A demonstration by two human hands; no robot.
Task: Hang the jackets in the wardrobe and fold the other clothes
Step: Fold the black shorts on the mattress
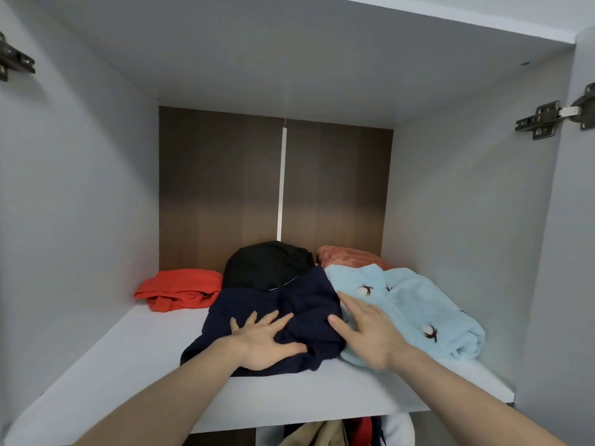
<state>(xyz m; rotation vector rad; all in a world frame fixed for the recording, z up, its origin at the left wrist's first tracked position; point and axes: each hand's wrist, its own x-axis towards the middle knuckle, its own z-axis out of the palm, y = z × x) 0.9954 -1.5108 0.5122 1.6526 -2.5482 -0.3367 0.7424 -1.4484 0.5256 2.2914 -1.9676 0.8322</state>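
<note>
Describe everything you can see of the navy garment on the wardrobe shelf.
The navy garment is dark, matte knit-looking cloth, folded into a loose bundle with rumpled edges, lying at the front middle of the shelf. The left hand presses flat on it; the right hand touches its right edge. It abuts the black garment and light blue fleece.

- A home, seen from inside an open wardrobe (96, 188): pale grey side panels, a dark wood-grain back panel (219, 188).
- Metal door hinges (541, 119) at 3 o'clock and 9 o'clock.
- Folded clothes (409, 304) lie on the shelf (135, 358).
- At 6 o'clock, below the shelf, hanging garments (318, 434) show.
</note>
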